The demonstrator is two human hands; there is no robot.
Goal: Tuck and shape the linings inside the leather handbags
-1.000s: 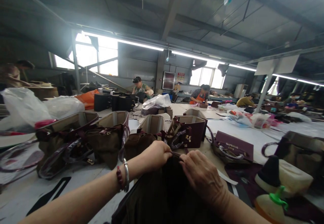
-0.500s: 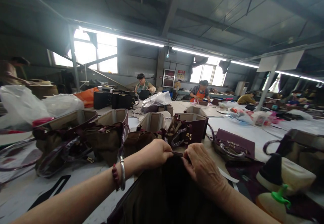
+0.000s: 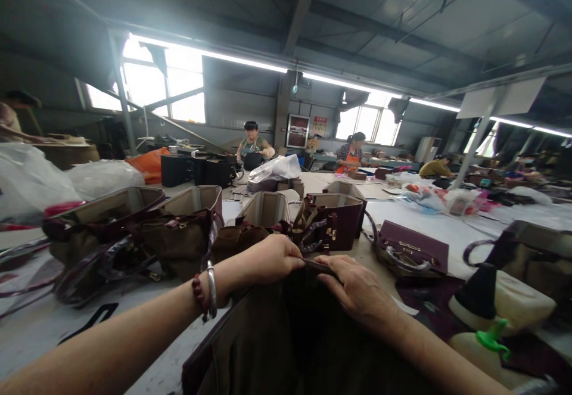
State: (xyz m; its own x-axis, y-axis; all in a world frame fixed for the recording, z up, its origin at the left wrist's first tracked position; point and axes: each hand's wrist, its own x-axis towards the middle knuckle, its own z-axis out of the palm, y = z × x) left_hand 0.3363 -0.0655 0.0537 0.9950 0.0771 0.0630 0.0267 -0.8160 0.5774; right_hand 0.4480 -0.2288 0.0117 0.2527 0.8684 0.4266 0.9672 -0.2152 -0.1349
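Note:
Close in front of me stands a dark olive bag [image 3: 263, 335] with maroon trim; its inside is in deep shadow. My left hand [image 3: 277, 258] pinches the bag's far upper edge between thumb and fingers. Just to its right, my right hand [image 3: 353, 282] grips the same edge, thumb below and fingers on top, with a short strip of the rim showing between the hands. A silver bangle [image 3: 211, 289] and a red bead bracelet [image 3: 199, 295] circle my left wrist. Beyond my hands sits a maroon handbag [image 3: 342, 219] with gold clasps.
More open bags [image 3: 179, 234] line the table at left. A maroon bag [image 3: 413, 243] lies at right, near a black-topped bottle [image 3: 478, 294] and a bottle with a green nozzle [image 3: 491, 338]. Plastic wrap [image 3: 277, 168] lies farther back. Several co-workers sit beyond, one in an orange apron [image 3: 353, 159].
My right hand's fingers have flattened and stretched along the edge, showing more of the rim. My left hand keeps its pinch. The view has shifted slightly.

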